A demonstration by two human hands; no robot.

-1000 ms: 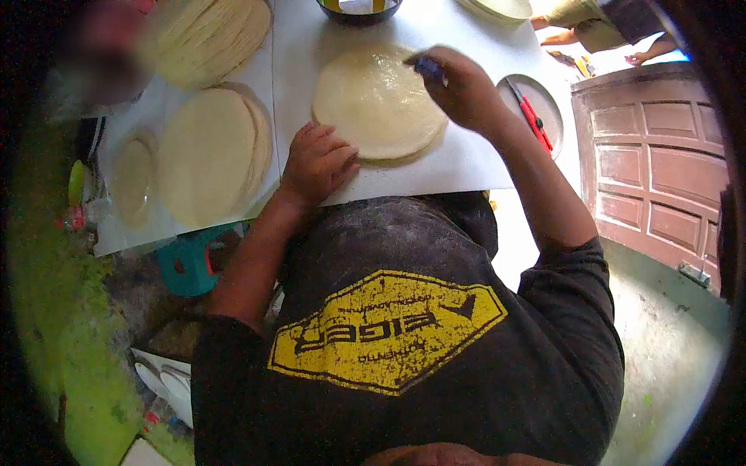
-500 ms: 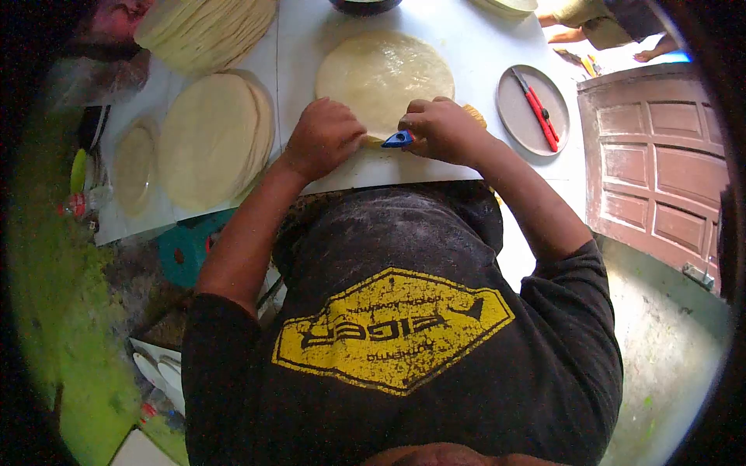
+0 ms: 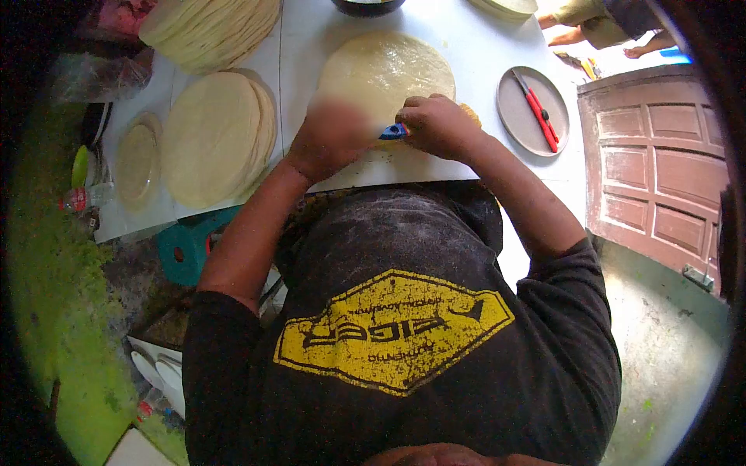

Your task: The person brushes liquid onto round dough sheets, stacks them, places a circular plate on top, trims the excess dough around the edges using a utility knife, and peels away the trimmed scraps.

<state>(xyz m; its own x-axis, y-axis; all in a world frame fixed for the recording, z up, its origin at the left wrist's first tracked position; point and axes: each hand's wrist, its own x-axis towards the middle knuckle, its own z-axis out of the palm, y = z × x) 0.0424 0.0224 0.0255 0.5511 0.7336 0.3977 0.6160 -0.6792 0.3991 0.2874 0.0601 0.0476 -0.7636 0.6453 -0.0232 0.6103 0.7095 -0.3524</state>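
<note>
A round, flat dough sheet (image 3: 388,66) with a shiny, wet-looking top lies on the white table in front of me. My right hand (image 3: 437,124) is closed around a brush at the sheet's near right edge. The brush's blue handle end (image 3: 393,131) points left, and its yellowish bristles (image 3: 471,115) stick out past the knuckles on the right. At the near left edge of the sheet is my left hand (image 3: 334,132), its fingers smeared by blur, so their grip cannot be made out.
Stacked dough rounds (image 3: 214,140) lie to the left, with a taller stack (image 3: 206,27) behind. A clear oval plate (image 3: 138,163) is at far left. On the right, a grey plate (image 3: 513,116) holds a red-handled cutter (image 3: 540,116). A dark bowl (image 3: 369,6) stands at the back.
My left hand has shifted slightly right, towards the brush handle, and has become blurred. My right hand keeps the brush and has moved up a little. The dough sheet stays put.
</note>
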